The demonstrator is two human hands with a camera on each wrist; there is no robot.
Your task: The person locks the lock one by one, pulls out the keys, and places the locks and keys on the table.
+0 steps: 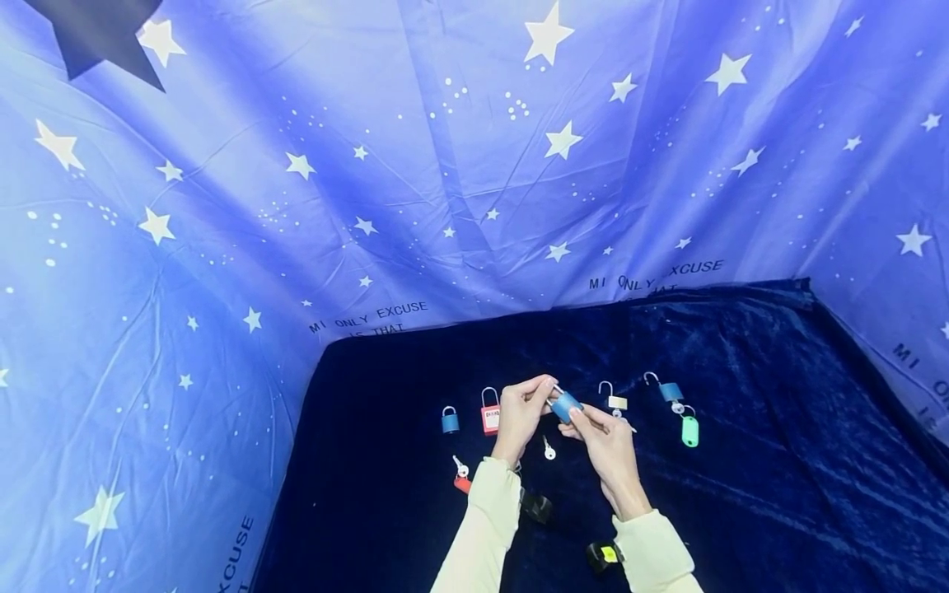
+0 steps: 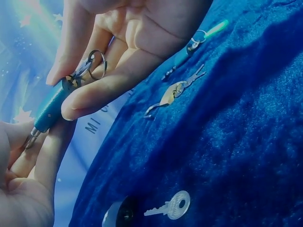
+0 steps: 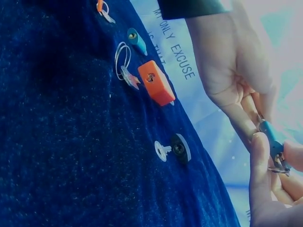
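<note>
Left grip point(image 1: 521, 417) pinching metal shackle point(image 2: 33, 135), right grip point(image 1: 611, 451) clasping blocky blue padlock point(image 1: 566, 407), velvety cloth point(image 1: 756, 486)

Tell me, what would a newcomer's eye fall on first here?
Probably the starry curtain filling the upper part of the head view, bright against the dark blue cloth below. Next, the blue padlock held above that cloth between the left hand and right hand. Then the green tag to their right and the red padlock, partly hidden by the left hand.
</note>
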